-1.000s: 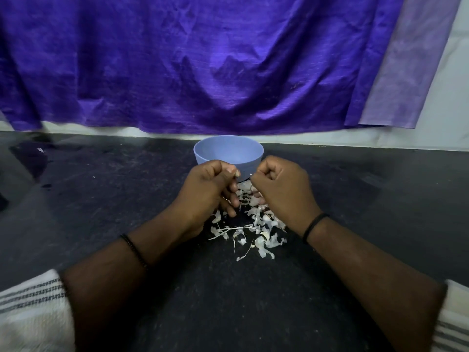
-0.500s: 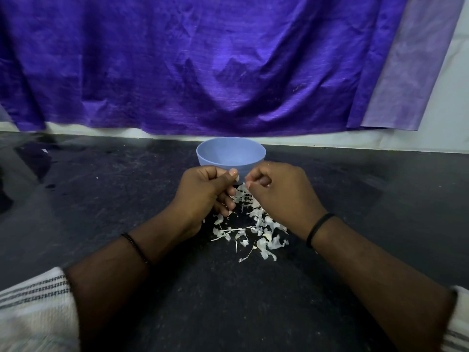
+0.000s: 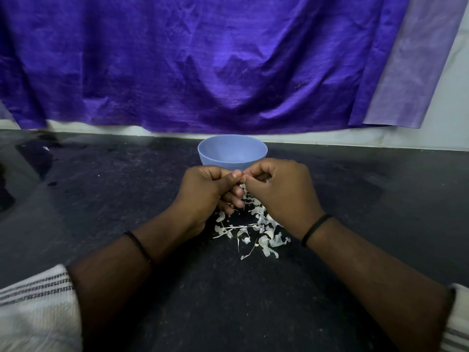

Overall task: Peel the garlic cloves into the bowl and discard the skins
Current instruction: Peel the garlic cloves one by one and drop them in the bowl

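Since the earlier frame both hands have come closer and now touch at the fingertips. The left hand (image 3: 208, 191) and right hand (image 3: 281, 191) curl together, pinching a small clove hardly visible between them. The bowl (image 3: 215, 154) at 12 o'clock shows nothing inside. The skins (image 3: 256, 232) lie on the counter (image 3: 127, 199) at 6 o'clock from the hands.

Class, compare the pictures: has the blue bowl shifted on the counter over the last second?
No. The blue bowl stands at the same spot before the wall's pale base strip, behind the skins; only the camera moved.
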